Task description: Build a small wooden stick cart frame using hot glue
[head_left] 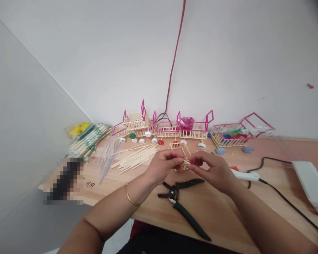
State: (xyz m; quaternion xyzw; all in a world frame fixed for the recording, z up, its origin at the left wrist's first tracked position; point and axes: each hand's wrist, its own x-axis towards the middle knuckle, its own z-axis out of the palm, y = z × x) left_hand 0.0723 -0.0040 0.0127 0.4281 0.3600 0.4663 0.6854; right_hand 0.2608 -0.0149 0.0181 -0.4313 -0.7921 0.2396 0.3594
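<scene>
My left hand (165, 165) and my right hand (213, 172) meet over the middle of the table, fingertips pinched. Between them are short pale wooden sticks (186, 162); how many is too small to tell. Right behind the fingers stands a small wooden stick frame (187, 150), partly hidden by my hands. Below them lies a pair of dark green-handled pruning shears (178, 203), handles spread. A pile of thin wooden sticks (135, 159) lies beyond my left wrist. Past my right hand rests a white glue gun (245, 174), partly covered by the hand.
Several stick-built carts (193, 134) with magenta edges and bottle-cap wheels line the wall. A larger cart (229, 141) with blue wheels stands right. Clear glue sticks (107, 160) and bundled sticks (91, 141) lie left. A white power strip (310, 183) and black cable (288, 204) occupy the right.
</scene>
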